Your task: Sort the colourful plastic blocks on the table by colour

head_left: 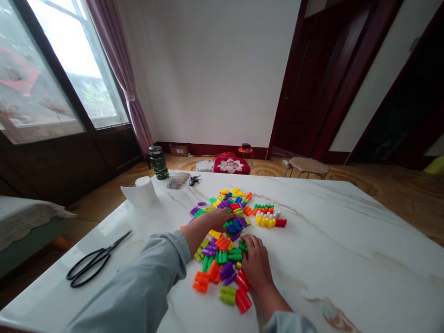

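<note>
White marble table (350, 248), black scissors (96, 265) lying at the left. Left hand (217, 217) rests flat, fingers open, on the pile of coloured blocks (224, 244), a strip running away from the viewer. Right hand (255, 265) lies open, palm down, on its right edge.

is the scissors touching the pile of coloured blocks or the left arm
Apart. The head view shows the scissors lying alone on the white table, with bare tabletop between them and the coloured blocks; the left sleeve passes beside them without contact.
</note>
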